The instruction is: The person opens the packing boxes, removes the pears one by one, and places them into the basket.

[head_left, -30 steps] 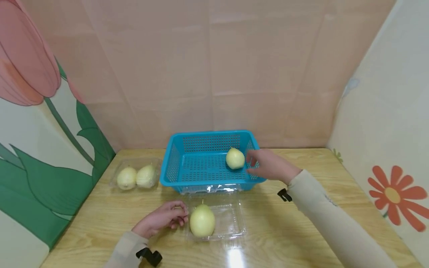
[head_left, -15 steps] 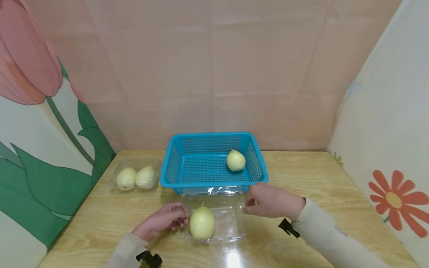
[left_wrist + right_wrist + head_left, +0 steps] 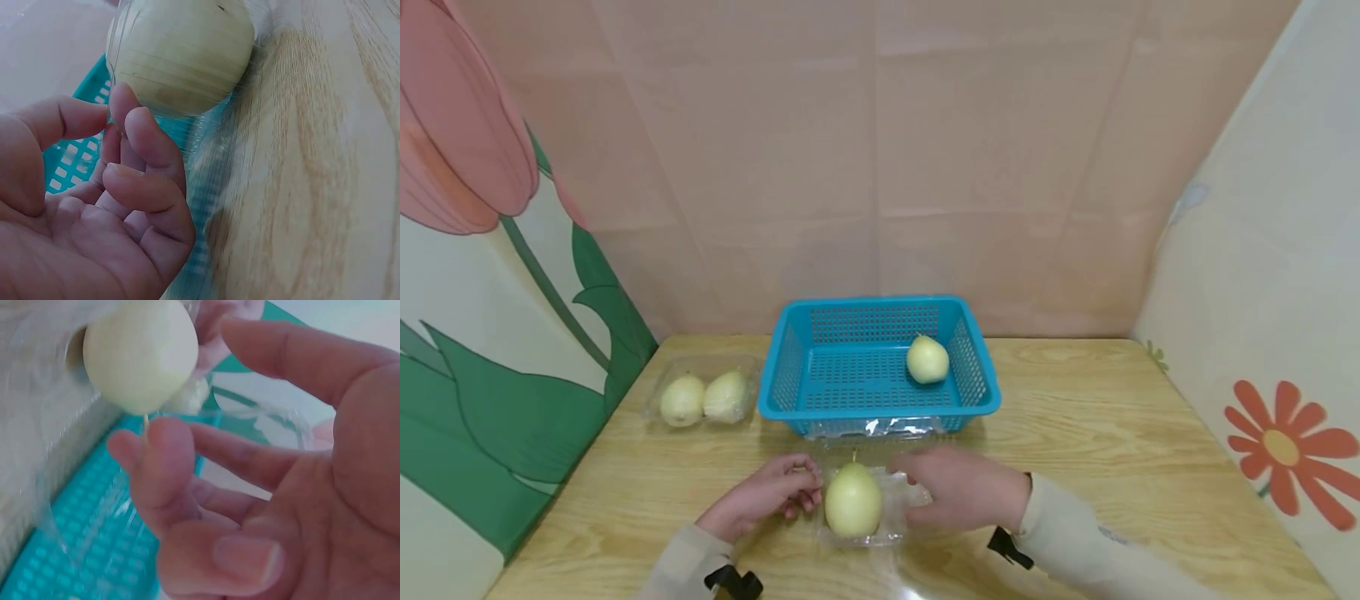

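Observation:
A clear plastic clamshell box (image 3: 892, 503) lies with its lid up in front of the blue basket. One pale yellow pear (image 3: 853, 502) sits in the box's left half, stem toward the basket. At the box's left edge, my left hand (image 3: 771, 492) pinches the thin plastic wall between thumb and fingertip, plain in the left wrist view. My right hand (image 3: 966, 490) is over the box's right half, thumb and fingers apart and curved toward the pear (image 3: 140, 356). Nothing is in the right hand, and a gap shows between it and the pear.
The blue basket (image 3: 880, 412) stands behind the box, with another pear (image 3: 928, 360) inside at its right. Left of it, a second clear box (image 3: 700, 364) holds two pears (image 3: 726, 397). A pink backdrop (image 3: 880, 167) rises behind the wooden table (image 3: 1075, 400).
My right hand has come from the basket's right side, down toward me and left, over the open box. The left hand has kept its place at the box edge.

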Available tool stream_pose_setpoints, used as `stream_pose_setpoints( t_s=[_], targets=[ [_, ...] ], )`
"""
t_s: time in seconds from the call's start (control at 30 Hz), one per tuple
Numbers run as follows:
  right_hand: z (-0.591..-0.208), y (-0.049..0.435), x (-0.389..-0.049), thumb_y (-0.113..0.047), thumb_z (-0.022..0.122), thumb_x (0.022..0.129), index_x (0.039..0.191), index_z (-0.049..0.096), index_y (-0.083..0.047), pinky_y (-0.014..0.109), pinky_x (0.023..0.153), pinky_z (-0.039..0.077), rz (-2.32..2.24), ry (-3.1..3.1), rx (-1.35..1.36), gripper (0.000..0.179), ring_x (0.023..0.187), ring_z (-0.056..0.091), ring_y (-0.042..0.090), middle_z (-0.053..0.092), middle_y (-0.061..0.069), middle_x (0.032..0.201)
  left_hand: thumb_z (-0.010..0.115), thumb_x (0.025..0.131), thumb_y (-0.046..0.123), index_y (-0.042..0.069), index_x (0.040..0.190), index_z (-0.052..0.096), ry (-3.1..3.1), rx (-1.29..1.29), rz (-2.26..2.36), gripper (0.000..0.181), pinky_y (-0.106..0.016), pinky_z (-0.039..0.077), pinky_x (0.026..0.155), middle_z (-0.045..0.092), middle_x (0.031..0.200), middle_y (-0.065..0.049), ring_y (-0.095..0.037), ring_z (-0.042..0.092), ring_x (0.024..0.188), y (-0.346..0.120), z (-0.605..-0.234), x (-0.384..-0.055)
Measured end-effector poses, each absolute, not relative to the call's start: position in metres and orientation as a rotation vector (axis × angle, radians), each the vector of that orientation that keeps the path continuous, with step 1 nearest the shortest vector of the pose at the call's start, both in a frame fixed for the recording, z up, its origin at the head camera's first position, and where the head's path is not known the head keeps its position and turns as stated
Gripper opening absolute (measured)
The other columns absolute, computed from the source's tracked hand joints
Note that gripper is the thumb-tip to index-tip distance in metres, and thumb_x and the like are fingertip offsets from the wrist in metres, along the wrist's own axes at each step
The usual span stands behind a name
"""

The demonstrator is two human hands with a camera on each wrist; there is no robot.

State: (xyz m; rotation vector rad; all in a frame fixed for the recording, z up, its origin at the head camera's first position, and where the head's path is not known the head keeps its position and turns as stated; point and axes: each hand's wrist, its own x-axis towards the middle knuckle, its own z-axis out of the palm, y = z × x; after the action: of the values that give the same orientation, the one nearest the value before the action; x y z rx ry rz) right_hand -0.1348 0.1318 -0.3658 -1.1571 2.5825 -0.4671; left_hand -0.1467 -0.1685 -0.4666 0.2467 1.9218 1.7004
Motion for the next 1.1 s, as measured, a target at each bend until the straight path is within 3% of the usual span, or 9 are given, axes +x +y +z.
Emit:
stream_pose_setpoints(
  t_s=[0.17,0.33,0.87,1.1],
  targets=[
    [-0.375,0.115,-0.133,-0.035,0.071,0.088,0.131,0.062,-0.011,0.038,0.088,0.054,-0.402,2.703,-1.155,0.05,0.107,0.065,0.02,0.068,0.004,0.121,0.056,0.096,0.012,0.005,0.096,0.054,1.933,0.271,1.708,0.008,-0.02,0.041,0.053,0.065,0.082,-0.004,-0.012,0.057,0.069,-0.168,-0.467,-0.145],
    [-0.381,0.101,-0.131,-0.042,0.073,0.086,0.135,0.059,-0.013,0.04,0.086,0.055,-0.384,2.748,-1.092,0.058,0.106,0.065,0.022,0.067,0.005,0.124,0.056,0.094,0.011,0.005,0.096,0.054,1.942,0.275,1.707,0.007,-0.02,0.041,0.053,0.066,0.082,-0.003,-0.012,0.058,0.069,-0.166,-0.468,-0.144],
    [-0.389,0.079,-0.133,-0.043,0.077,0.081,0.12,0.066,-0.015,0.026,0.061,0.047,-0.411,2.767,-1.011,0.049,0.077,0.059,0.007,0.068,-0.006,0.095,0.057,0.094,0.012,0.006,0.096,0.054,1.944,0.258,1.7,0.007,-0.021,0.039,0.053,0.067,0.081,-0.004,-0.013,0.058,0.069,-0.165,-0.467,-0.144],
    [-0.39,0.076,-0.134,-0.041,0.079,0.079,0.118,0.066,-0.013,0.023,0.057,0.043,-0.421,2.756,-0.99,0.049,0.07,0.054,0.005,0.066,-0.007,0.088,0.056,0.095,0.012,0.003,0.098,0.053,1.945,0.257,1.696,0.009,-0.021,0.04,0.053,0.066,0.081,-0.004,-0.013,0.058,0.069,-0.165,-0.467,-0.144]
  ],
)
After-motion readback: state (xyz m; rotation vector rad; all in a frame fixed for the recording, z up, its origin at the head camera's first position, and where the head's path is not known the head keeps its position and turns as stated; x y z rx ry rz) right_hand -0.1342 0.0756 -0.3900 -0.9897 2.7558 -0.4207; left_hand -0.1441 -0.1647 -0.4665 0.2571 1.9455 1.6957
